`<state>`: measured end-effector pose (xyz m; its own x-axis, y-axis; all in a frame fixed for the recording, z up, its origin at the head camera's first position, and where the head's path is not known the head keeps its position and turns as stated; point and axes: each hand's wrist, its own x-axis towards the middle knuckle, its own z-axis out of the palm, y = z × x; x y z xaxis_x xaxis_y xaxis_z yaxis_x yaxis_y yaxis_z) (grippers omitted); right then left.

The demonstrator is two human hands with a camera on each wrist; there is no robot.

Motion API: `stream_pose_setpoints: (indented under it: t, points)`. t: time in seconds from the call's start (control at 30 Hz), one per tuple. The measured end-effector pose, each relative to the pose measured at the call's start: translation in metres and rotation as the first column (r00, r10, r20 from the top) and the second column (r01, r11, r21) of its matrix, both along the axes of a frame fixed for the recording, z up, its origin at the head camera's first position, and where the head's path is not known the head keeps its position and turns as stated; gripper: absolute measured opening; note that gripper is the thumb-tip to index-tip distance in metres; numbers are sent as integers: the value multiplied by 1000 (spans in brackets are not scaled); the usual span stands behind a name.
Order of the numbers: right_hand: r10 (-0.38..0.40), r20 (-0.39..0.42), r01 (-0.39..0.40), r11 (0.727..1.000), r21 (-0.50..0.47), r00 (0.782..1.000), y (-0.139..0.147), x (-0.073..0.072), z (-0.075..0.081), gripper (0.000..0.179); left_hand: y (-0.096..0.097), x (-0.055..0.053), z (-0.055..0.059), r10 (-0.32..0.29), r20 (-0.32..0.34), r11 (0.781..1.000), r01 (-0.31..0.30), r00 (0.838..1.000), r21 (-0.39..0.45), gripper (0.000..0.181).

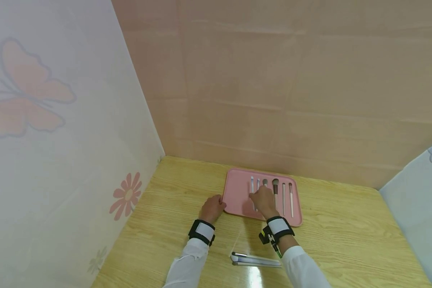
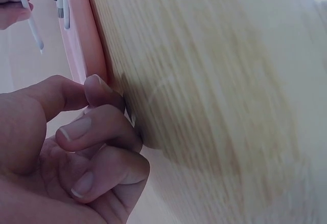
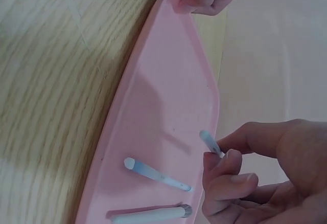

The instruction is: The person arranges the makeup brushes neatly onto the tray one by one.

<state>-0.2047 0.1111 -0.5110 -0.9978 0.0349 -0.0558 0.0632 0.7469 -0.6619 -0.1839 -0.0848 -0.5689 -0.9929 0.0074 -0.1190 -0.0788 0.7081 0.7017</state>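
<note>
My left hand (image 1: 213,209) pinches the near left corner of a pink tray (image 1: 237,194) between thumb and curled fingers. Above the tray, my right hand (image 1: 263,201) pinches a slim makeup brush (image 3: 210,142) with a pale handle; the brush is tilted and casts a shadow on the tray. Beside it in the right wrist view lies a pale blue-and-white brush (image 3: 158,174). Further right on the tray are a wide dark-haired brush (image 1: 275,188) and slimmer brushes (image 1: 291,200), set roughly side by side. My right hand hides part of the row.
Several more makeup brushes (image 1: 255,261) lie bunched on the wooden table (image 1: 331,240) near my right forearm. A tan wall covering (image 1: 273,100) rises behind the tray. At the left stands a white panel (image 1: 75,160) with flower and butterfly prints.
</note>
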Motion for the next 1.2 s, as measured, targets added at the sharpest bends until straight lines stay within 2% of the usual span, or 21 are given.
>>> stream_pose_setpoints:
  t: [0.23, 0.57, 0.9, 1.2]
  points:
    - [-22, 11, 22, 1000, 21, 1000, -5, -9, -5, 38, 0, 2, 5, 1, 18, 1000, -1, 1000, -2, 25]
    - [-47, 8, 47, 999, 16, 999, -9, -15, -11, 36, 0, 0, 5, 9, -8, 1000, -9, 1000, 0, 27]
    - [-31, -47, 32, 999, 27, 998, -9, -22, -19, 37, 2, 1, 6, 7, -8, 1000, -7, 1000, -5, 25]
    - [-56, 14, 55, 996, 69, 998, -6, -25, -26, 34, 6, 1, 6, -2, -15, 1000, 1, 1000, -7, 27]
